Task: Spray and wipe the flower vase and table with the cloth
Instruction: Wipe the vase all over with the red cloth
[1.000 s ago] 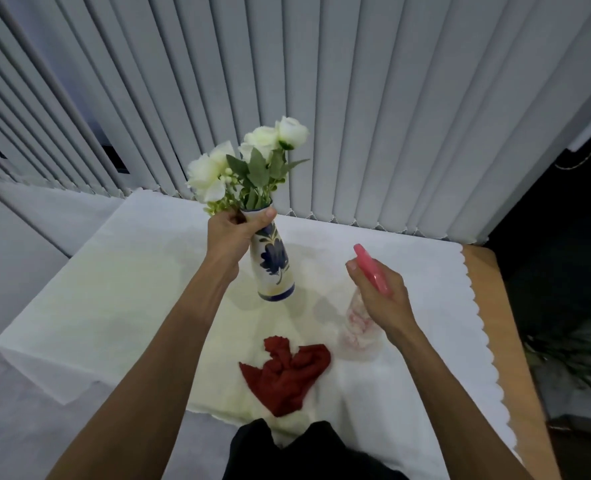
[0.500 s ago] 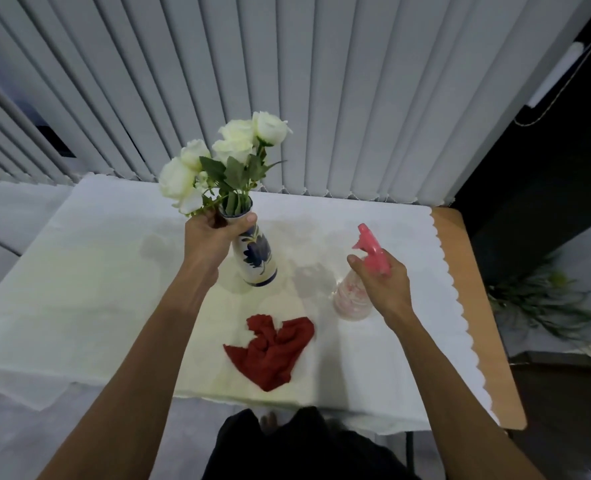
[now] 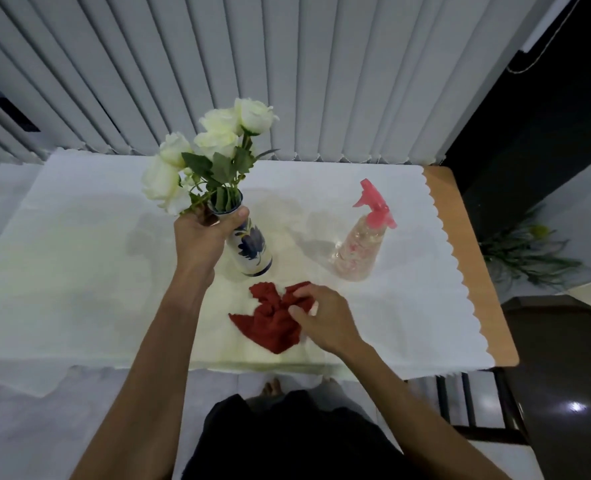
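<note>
A white vase (image 3: 252,249) with a blue flower pattern holds white roses (image 3: 214,143) and stands tilted on the table (image 3: 79,271), which is covered by a white cloth. My left hand (image 3: 202,239) grips the vase around its neck. A crumpled red cloth (image 3: 270,320) lies in front of the vase, and my right hand (image 3: 321,317) rests on its right side with the fingers pinching the fabric. A clear spray bottle (image 3: 360,251) with a pink trigger head stands free to the right of the vase.
Vertical white blinds (image 3: 287,74) hang right behind the table. The bare wooden table edge (image 3: 474,258) shows at the right. A dark chair (image 3: 557,368) stands at the lower right, and a green plant (image 3: 526,251) lies on the floor beyond.
My right hand let go of the spray bottle, which now stands alone, and moved down left onto the red cloth. My left hand kept hold of the vase.
</note>
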The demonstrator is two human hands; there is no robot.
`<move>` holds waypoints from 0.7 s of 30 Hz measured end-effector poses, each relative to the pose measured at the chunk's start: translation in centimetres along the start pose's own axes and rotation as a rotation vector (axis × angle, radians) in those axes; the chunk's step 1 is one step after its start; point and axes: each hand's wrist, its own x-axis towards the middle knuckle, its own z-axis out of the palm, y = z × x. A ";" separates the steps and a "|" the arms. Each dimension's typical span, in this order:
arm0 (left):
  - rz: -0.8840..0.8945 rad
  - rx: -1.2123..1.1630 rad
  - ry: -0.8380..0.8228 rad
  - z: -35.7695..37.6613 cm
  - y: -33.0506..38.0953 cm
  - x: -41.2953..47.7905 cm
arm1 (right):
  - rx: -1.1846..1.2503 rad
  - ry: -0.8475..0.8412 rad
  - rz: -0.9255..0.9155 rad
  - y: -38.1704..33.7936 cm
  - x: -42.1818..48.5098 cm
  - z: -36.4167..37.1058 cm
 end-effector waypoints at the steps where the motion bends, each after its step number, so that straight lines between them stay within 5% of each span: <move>1: -0.006 -0.007 0.018 -0.6 -0.2 -0.2 | -0.137 -0.132 -0.060 -0.2 0.5 2.2; 4: -0.022 -0.006 0.032 -0.7 -0.2 -0.8 | -0.553 -0.341 -0.089 1.1 2.1 6.2; 7: -0.032 0.004 0.051 -1.9 -0.2 -1.4 | -0.673 -0.289 -0.194 2.2 2.2 7.5; 10: -0.050 0.003 0.085 -3.3 0.1 -1.3 | -0.339 -0.051 -0.243 2.7 1.8 5.7; 14: -0.055 -0.008 0.173 -4.4 1.0 -1.2 | 0.197 0.248 -0.030 -1.9 0.7 0.1; 18: -0.029 0.011 0.215 -3.7 2.2 -1.5 | 0.493 0.159 -0.157 -9.6 -0.3 0.3; 21: -0.005 0.044 0.227 -2.7 3.4 -2.1 | 0.339 0.161 -0.317 -13.4 0.7 3.8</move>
